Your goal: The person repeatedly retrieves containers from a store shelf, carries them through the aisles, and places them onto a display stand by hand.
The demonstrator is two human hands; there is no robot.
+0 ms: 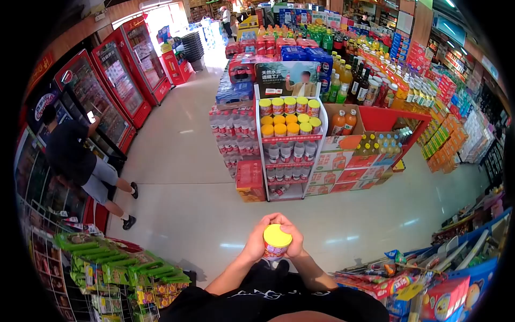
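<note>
The yellow-lidded canister (275, 249) was up in the air in front of the person's torso, lid upward, held between both hands. The left hand (257, 239) gripped its left side and the right hand (295, 241) its right, with the right thumb at the lid's edge. Beyond, well apart from the hands, stood a white-framed display rack (314, 169); similar canisters (289, 117) with yellow or orange lids filled its top tier, and clear bottles (286, 152) lined the shelves below. Stacked drink cartons (338, 177) adjoined the rack's right edge. Farther left, a person in a dark shirt (72, 144) stood by red-framed coolers (96, 96), holding a lit phone (90, 116).
</note>
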